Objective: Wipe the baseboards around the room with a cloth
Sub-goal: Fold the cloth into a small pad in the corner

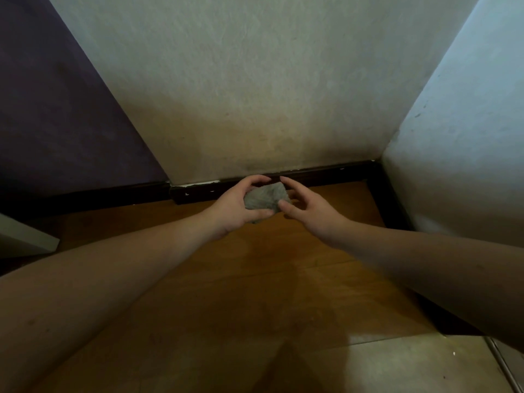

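Note:
A small grey cloth [266, 197] is bunched between both hands, just in front of the dark baseboard [326, 174] at the foot of the pale wall. My left hand [235, 205] grips the cloth, with fingers over its top and thumb under it. My right hand [309, 205] reaches in from the right; its thumb touches the cloth's right edge and its fingers arch above it. Whether the cloth touches the baseboard is unclear.
The baseboard runs left under a purple wall [56, 109] and turns along a pale blue wall [467, 137] on the right. The floor is brown wood [255, 279], with lighter tile [411, 364] at the near right. A white furniture corner [25, 236] juts in at the left.

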Motion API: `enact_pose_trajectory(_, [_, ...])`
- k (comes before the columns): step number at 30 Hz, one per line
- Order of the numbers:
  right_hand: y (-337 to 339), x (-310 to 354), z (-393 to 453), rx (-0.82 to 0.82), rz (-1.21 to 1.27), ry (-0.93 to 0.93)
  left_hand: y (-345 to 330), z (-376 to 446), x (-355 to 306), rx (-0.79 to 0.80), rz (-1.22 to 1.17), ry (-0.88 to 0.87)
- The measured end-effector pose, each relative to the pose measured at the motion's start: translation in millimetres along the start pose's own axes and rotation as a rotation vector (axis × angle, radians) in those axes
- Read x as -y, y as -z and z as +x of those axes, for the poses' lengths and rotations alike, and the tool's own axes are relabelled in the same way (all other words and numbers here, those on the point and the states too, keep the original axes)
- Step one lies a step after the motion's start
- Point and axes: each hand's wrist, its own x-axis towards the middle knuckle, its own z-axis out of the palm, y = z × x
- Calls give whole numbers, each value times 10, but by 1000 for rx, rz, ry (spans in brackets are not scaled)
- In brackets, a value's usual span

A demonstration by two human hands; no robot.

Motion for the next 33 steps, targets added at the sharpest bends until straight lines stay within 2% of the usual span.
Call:
enact_pose_trajectory(6, [85,-5,0,35,-136,17,49,8,103,6,68,25])
enact_pose_trajectory(13, [109,22,119,-76,-251,91,33,25,96,-7,-257,84])
enact_pose_trajectory(20, [45,-10,209,-14,-214,70,139,-35,139,41,-309,158])
enact_pose_trajectory(27, [-278,-118,489,40,-92,90,369,-147,275,-132,-271,178])
enact_pose_trajectory(33, [-738,-189,830,176,-57,155,635,-449,512,-324,-264,221])
